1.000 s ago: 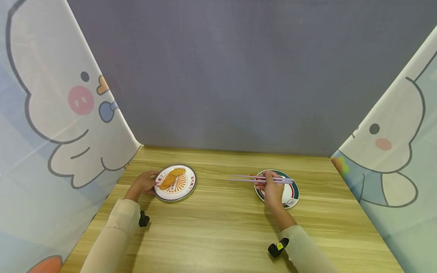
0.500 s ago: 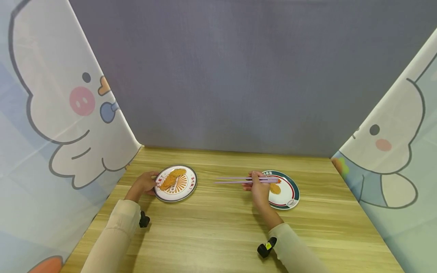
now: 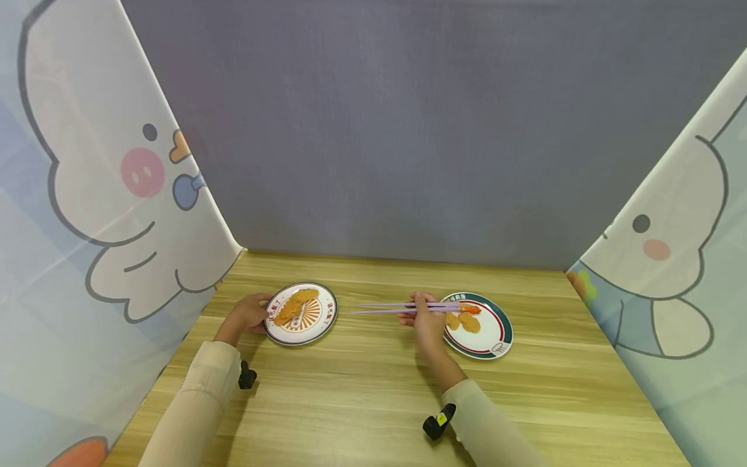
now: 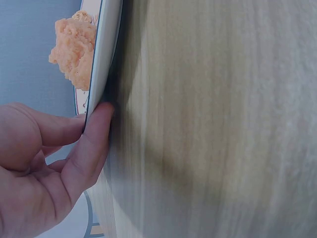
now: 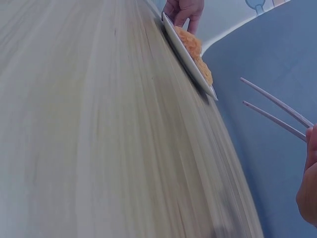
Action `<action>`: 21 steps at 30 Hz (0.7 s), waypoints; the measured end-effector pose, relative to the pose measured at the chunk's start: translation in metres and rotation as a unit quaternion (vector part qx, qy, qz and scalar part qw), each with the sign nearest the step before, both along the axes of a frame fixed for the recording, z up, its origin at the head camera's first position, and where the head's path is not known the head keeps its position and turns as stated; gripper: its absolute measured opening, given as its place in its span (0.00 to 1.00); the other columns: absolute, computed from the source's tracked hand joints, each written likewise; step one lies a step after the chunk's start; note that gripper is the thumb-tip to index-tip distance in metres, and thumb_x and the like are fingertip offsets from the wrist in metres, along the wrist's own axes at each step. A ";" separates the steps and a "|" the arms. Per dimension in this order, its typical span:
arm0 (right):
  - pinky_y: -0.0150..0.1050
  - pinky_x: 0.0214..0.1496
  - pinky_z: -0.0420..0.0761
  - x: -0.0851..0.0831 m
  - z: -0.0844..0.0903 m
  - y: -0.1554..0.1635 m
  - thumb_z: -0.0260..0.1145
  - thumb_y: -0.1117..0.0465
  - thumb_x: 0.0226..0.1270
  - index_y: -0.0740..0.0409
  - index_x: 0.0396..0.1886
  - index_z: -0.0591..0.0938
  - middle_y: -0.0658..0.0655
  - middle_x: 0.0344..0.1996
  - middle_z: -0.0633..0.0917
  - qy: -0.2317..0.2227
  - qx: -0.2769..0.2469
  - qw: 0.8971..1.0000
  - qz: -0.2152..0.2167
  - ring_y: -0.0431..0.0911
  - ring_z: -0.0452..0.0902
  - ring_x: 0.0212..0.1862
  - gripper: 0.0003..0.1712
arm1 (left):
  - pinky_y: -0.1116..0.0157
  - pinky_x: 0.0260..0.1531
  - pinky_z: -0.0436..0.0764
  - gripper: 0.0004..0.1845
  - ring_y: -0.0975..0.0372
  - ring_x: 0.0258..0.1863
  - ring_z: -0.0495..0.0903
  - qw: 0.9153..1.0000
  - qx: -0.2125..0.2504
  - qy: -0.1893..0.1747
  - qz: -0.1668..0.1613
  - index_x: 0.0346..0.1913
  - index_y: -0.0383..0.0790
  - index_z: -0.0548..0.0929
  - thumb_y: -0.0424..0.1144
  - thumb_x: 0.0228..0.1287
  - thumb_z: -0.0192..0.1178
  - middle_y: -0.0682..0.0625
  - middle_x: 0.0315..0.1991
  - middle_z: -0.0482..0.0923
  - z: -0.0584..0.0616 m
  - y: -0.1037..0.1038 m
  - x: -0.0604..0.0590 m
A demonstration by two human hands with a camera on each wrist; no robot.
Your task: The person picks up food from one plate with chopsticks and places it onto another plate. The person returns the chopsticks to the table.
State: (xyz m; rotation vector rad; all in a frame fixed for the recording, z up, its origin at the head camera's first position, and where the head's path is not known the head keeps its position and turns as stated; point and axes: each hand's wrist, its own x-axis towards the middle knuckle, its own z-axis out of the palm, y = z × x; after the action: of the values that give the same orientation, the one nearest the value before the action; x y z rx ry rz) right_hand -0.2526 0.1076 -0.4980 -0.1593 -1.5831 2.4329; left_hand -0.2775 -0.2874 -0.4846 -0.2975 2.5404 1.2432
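My left hand pinches the near-left rim of a white plate, thumb on top and fingers beneath, as the left wrist view shows. A golden fried piece, like fried chicken, lies on that plate. Between the two plates, my right hand holds a pair of lilac chopsticks, their tips spread slightly apart and pointing left with nothing between them. Just right of this hand stands a green-rimmed plate, bearing small golden nugget-like pieces and an orange-red piece by the chopsticks' rear ends.
Both plates are on a wood-grain table. A grey wall panel rises behind it, and printed cartoon curtains flank it at the left and right. A black wrist camera sits by the right sleeve.
My right hand has moved left with the chopsticks, off the green-rimmed plate, uncovering the pieces there. My left hand has kept its grip on the other plate's rim.
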 end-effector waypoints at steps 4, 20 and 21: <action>0.33 0.20 0.85 0.000 -0.002 -0.009 0.55 0.61 0.79 0.80 0.50 0.75 0.52 0.30 0.84 -0.003 0.004 1.000 0.005 0.44 0.86 0.22 0.20 | 0.59 0.30 0.91 0.32 0.60 0.29 0.82 1.000 0.000 0.003 -0.001 0.76 0.28 0.61 0.22 0.68 0.49 0.26 0.58 0.71 0.000 0.000 0.000; 0.33 0.18 0.85 -0.002 -0.009 -0.053 0.56 0.63 0.77 0.82 0.49 0.75 0.64 0.31 0.83 -0.004 -0.015 1.000 0.022 0.44 0.85 0.20 0.19 | 0.60 0.29 0.90 0.32 0.59 0.29 0.82 1.000 -0.004 0.008 0.001 0.76 0.29 0.61 0.22 0.68 0.48 0.25 0.59 0.71 -0.002 -0.001 0.000; 0.33 0.18 0.85 -0.002 -0.009 -0.056 0.57 0.63 0.77 0.82 0.49 0.74 0.64 0.30 0.83 -0.004 -0.015 1.000 0.023 0.44 0.85 0.20 0.19 | 0.60 0.29 0.90 0.32 0.59 0.29 0.82 1.000 -0.005 0.009 0.001 0.76 0.29 0.62 0.22 0.68 0.48 0.25 0.60 0.70 -0.002 -0.001 0.000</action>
State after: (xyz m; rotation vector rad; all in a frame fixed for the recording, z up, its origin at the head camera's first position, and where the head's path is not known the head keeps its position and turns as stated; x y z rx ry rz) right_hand -0.2546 0.0521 -0.5075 -0.1392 -1.5694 2.4950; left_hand -0.2772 -0.2881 -0.4870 -0.2922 2.5641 1.2388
